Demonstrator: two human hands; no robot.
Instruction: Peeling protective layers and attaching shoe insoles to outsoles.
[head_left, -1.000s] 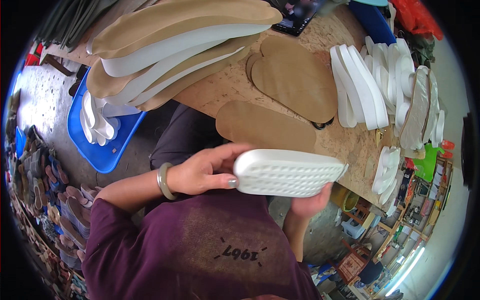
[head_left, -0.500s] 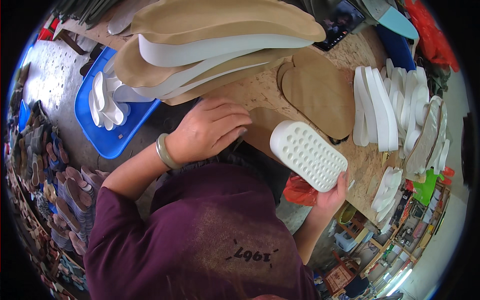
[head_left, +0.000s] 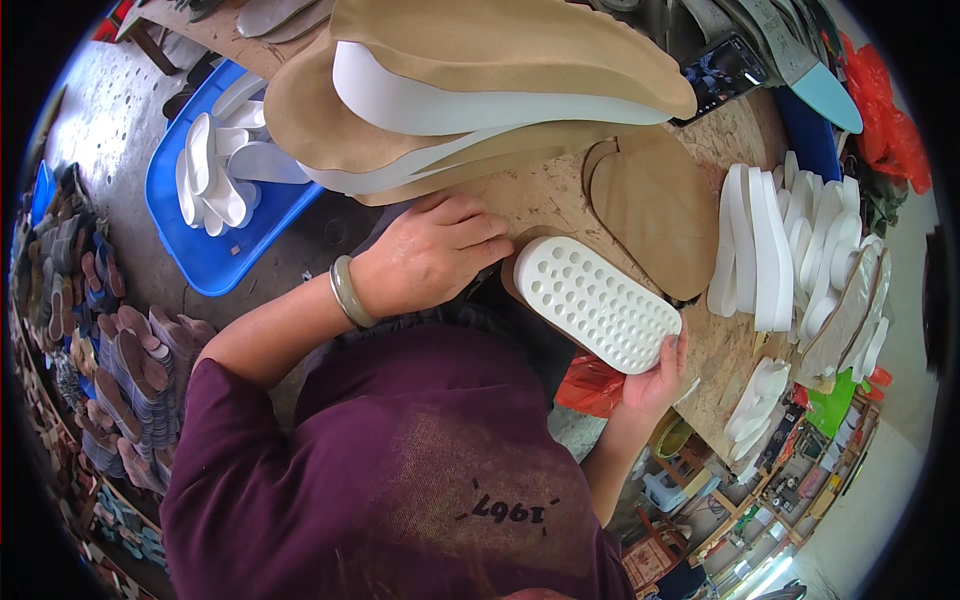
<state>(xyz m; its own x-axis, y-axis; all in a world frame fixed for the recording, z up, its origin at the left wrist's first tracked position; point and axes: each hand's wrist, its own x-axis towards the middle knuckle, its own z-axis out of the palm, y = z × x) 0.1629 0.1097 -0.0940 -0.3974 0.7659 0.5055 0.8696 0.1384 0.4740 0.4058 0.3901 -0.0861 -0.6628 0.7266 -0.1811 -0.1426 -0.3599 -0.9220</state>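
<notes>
- White shoe sole, its dimpled underside turned up, lies slantwise over the near edge of the wooden workbench, one end by my left hand and the other end in my right.
- My right hand grips the sole's lower end from beneath, thumb and fingertips curled up round its edge.
- My left hand rests palm down on the bench just beside the sole's upper end, fingers loosely bent and closed on nothing; the fingertips lie on a tan insole piece that pokes out from under the sole.
- I wear a pale green bangle on the left wrist and a dark purple sleeve above it.
- Beyond my left hand rises a fanned stack of large tan and white sole sheets, overhanging the bench edge.
- To the right of the sole lie two more flat tan insole boards, one partly over the other.
- Further right stands a row of white soles on edge, with more white pieces near the bench corner.
- A phone sits at the far side of the bench, screen lit.
- Down on the floor to my left is a blue tray holding loose white soles.
- Along the far left floor lie rows of finished sandals.
- An orange-red bag shows below the bench, under the sole.
</notes>
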